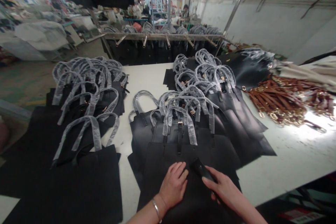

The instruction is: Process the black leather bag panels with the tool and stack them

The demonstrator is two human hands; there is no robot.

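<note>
A black tote bag (168, 161) lies flat in front of me, on top of a stack of similar bags. Its handles (193, 127) are wrapped in clear plastic, and a dark strap with a gold-coloured buckle (180, 123) shows between them. My left hand (173, 183) rests on the bag's upper part, fingers bent loosely against the surface, with nothing seen in it. To its right, my right hand (222, 186) is closed around a flat black strip-like piece (201, 168) with a small shiny dot. That piece's far end is over the bag; its exact kind is unclear.
Another stack of black bags (94, 175) lies to the left, and more bags (236, 108) lie behind to the right. Brown straps with metal clasps (280, 103) are heaped on the white table (291, 161). Beyond the table stands a metal rack (162, 37) hung with bags.
</note>
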